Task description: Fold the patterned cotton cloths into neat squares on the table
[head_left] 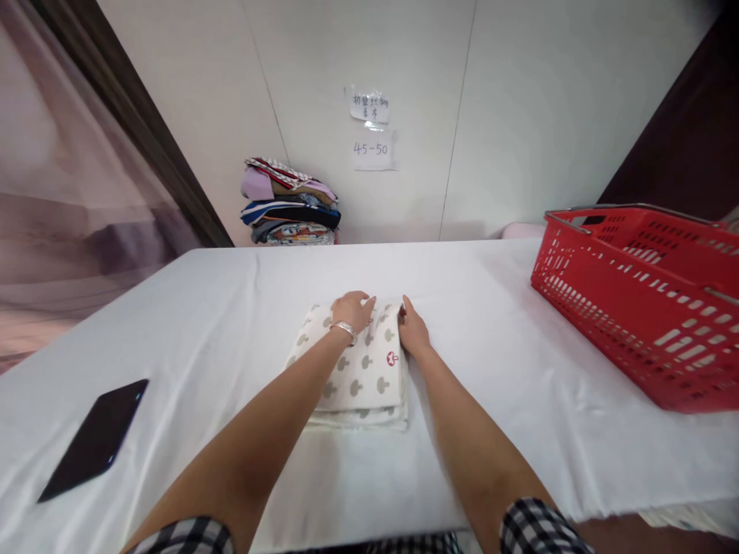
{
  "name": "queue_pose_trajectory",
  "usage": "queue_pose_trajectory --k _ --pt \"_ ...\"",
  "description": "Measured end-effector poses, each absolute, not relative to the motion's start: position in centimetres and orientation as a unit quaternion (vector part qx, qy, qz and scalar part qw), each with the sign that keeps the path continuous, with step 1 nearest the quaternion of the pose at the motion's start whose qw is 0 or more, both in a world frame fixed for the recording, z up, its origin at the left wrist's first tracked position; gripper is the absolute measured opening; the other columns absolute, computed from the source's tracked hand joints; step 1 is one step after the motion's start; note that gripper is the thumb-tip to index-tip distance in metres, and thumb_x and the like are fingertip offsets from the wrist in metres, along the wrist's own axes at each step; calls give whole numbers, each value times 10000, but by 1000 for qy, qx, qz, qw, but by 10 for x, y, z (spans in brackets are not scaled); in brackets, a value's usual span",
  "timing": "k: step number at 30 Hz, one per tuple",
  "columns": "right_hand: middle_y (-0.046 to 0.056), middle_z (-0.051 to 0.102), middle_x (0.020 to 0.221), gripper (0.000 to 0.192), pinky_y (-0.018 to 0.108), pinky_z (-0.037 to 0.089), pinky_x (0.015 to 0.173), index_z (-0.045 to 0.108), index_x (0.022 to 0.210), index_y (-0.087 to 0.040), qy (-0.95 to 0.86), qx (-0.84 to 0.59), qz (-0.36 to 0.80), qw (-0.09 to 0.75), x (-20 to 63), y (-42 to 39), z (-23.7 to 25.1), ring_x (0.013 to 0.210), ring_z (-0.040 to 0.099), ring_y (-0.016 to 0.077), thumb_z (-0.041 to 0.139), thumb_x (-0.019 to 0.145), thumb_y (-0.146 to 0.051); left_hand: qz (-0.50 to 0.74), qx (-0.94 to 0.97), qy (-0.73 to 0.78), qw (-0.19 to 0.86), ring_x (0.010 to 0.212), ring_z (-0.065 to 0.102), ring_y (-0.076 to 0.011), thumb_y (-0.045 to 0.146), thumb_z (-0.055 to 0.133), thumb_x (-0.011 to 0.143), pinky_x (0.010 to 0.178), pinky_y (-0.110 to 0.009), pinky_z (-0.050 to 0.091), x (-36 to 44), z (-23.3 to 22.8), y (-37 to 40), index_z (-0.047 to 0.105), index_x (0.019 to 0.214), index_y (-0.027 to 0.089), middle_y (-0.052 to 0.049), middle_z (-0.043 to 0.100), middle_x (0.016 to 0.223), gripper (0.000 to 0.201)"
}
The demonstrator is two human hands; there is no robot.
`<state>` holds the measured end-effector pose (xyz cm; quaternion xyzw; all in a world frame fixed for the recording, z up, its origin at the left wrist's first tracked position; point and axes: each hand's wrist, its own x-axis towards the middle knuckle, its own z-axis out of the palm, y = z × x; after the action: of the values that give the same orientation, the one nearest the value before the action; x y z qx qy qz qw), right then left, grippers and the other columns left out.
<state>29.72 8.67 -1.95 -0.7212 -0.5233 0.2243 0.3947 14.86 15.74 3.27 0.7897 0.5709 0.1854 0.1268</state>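
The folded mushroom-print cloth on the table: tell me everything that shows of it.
The folded cloth is cream-white, printed with grey mushrooms and one red one near its right edge. It looks like soft fabric, folded into a flat rectangle of several layers, visible at the near edge. It lies mid-table on the white table cover. The left hand rests on its far end; the right hand touches its far right corner.

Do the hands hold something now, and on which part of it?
Both hands are on the folded mushroom-print cloth at its far end: the left hand rests on top, the right hand at the far right corner. A true grasp cannot be told.
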Motion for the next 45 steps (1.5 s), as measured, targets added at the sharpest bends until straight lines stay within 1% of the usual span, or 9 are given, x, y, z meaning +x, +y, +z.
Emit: queue_pose_trajectory --k 3,8,13,19,24,30,35,42,45 --pt "52 566 1230 713 332 426 855 216 1422 -283 -533 -723 211 386 294 85 -18 1068 545 238 520 779 -340 112 805 581 47 1124 500 -267 497 367 849 1010 -424 252 131 24 169 640 1024 205 -93 617 1161 437" --pt "70 646 1067 678 366 437 804 229 1422 -282 -512 -752 217 355 295 87 -17 950 596 262 484 804 -396 47 832 553 20 987 572 -259 537 268 860 904 -388 346 123 19 168 673 871 202 -102 676 996 525" --pt "41 642 1072 573 331 422 841 342 1365 -269 -485 -736 222 416 296 88 -19 971 580 217 451 807 -331 19 841 537 54 986 584 -260 561 237 859 899 -383 349 118 23 169 671 945 205 -98 668 1052 568" --pt "-11 652 965 515 290 427 798 398 1304 -280 -484 -702 191 486 295 87 -20 871 579 172 447 794 -332 2 811 582 63 1008 576 -276 585 192 856 909 -410 332 110 20 178 655 1009 203 -109 659 1076 620" --pt "-11 642 958 539 288 421 799 366 1330 -276 -479 -718 197 464 298 86 -22 875 569 173 439 798 -320 13 775 625 90 1037 558 -293 580 248 842 888 -421 363 106 23 181 669 958 210 -115 643 1103 572" --pt "31 629 1015 617 298 420 786 295 1390 -278 -491 -740 203 412 299 85 -19 919 565 197 468 797 -289 0 720 676 154 1044 551 -313 560 336 810 776 -381 450 93 32 189 636 1035 185 -136 611 1145 530" --pt "55 631 990 617 314 422 775 287 1403 -269 -497 -727 191 433 300 88 -22 882 572 212 462 814 -326 -5 746 645 166 954 597 -272 543 341 814 740 -345 465 90 33 189 636 980 191 -118 641 1068 488" --pt "-4 615 891 539 317 418 792 450 1301 -277 -519 -652 154 531 301 91 -29 812 538 166 489 764 -301 21 719 678 150 1021 577 -282 435 342 846 798 -344 452 87 26 197 650 985 148 -135 630 1116 444" --pt "-16 604 845 524 308 423 764 475 1282 -269 -514 -636 149 556 301 92 -31 770 526 154 478 759 -293 25 707 691 151 1037 573 -285 403 347 849 803 -339 449 86 24 202 650 992 132 -145 621 1136 431"
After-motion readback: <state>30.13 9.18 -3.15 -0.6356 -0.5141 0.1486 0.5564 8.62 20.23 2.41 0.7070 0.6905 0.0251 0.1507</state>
